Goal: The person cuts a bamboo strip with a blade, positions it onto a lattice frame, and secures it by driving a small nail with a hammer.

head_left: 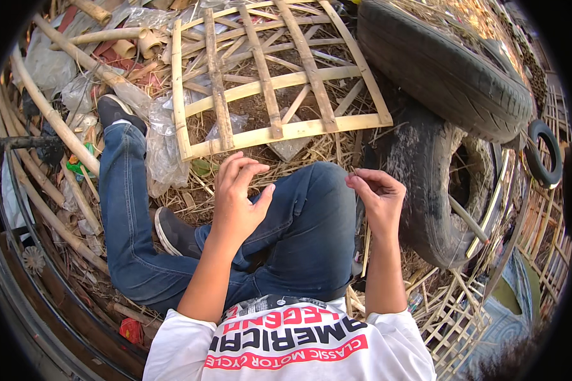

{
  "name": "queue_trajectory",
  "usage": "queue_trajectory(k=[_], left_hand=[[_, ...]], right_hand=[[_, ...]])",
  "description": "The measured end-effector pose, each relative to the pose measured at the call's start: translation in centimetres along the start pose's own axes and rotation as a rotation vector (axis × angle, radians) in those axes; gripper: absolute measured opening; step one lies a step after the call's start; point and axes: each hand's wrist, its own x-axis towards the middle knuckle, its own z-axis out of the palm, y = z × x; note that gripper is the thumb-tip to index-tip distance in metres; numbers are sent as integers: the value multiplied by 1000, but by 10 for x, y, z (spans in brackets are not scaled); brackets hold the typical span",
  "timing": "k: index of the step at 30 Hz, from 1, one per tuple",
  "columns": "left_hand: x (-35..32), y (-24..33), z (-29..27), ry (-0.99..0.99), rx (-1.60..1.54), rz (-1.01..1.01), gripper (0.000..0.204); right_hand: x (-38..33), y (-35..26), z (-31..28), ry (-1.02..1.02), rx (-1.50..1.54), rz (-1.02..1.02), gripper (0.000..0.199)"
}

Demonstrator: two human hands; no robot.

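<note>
Above the bent knees of a seated person in blue jeans [299,222], two bare hands are raised with nothing large held. The left hand [238,197] is seen with fingers spread and curled, apart, gripping nothing visible. The right hand [376,193] is pinched together at the fingertips, perhaps on something thin; what it is cannot be told. A bamboo lattice frame [273,76] lies on the straw-littered ground just beyond the knees, untouched, with worn tyres [445,63] beside it on the right. Anything fine pinched in the right hand could probably be dropped and lost in the straw, and splinters from the split bamboo might be caught by bare skin.
</note>
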Motion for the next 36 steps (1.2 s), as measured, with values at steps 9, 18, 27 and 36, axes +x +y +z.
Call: queue_trajectory(k=[9, 18, 27, 36], left_hand=[[52, -57, 28, 45, -42, -41, 35], [96, -95, 61, -152, -40, 23, 60], [96, -91, 59, -10, -121, 18, 42], [86, -83, 67, 80, -248, 136, 27]], right_hand=[[95, 11, 89, -227, -567, -279, 14], [137, 35, 112, -452, -671, -175, 16], [137, 30, 111, -494, -686, -153, 16], [108, 27, 110, -359, -353, -16, 19]])
